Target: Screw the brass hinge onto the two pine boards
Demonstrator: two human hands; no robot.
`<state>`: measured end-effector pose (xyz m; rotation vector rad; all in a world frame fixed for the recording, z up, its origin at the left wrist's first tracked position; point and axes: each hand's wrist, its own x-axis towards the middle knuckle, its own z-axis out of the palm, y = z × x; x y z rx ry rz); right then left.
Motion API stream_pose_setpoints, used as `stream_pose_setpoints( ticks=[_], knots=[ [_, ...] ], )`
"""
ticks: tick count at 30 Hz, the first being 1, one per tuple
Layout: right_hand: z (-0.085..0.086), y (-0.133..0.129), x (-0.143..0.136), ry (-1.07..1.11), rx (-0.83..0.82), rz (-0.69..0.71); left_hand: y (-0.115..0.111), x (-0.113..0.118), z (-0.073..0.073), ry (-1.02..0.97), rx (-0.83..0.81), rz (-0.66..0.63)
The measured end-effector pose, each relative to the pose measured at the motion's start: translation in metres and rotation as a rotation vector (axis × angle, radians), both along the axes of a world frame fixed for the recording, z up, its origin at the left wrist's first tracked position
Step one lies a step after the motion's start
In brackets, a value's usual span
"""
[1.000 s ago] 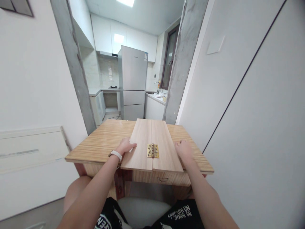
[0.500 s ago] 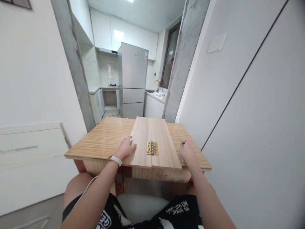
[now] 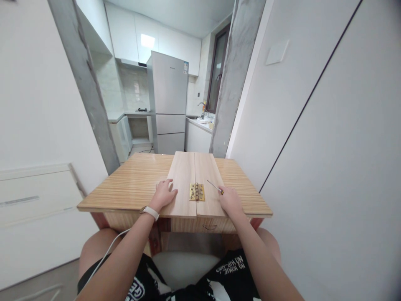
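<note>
Two pale boards lie side by side on the table, a left board and a right board, with a narrow seam between them. A brass hinge lies open and flat across that seam, with screws in its leaves. My left hand rests with fingers apart on the left edge of the left board. My right hand is closed round the handle of a screwdriver above the right board. The screwdriver's thin shaft points up and left, its tip apart from the hinge.
The wood-grain table has a drawer with a handle at its front. A white wall stands close on the right. Beyond the table are a silver fridge and a sink counter. A white cable runs along my left arm.
My right hand has moved left with the screwdriver, from beside the right board to above it. My left hand stays on the left board. The whole view has shifted slightly.
</note>
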<state>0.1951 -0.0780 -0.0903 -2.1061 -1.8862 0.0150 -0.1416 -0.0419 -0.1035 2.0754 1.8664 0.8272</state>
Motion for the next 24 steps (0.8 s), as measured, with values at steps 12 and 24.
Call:
stream_pose_setpoints(
  ticks=[12,24],
  knots=[
    [0.004,-0.001,0.077,0.028,-0.031,-0.066,0.001,0.074,0.0,-0.056,-0.014,-0.099],
    [0.008,0.0,0.171,0.008,-0.059,-0.144,0.006,0.147,0.01,-0.128,-0.057,-0.291]
  ],
)
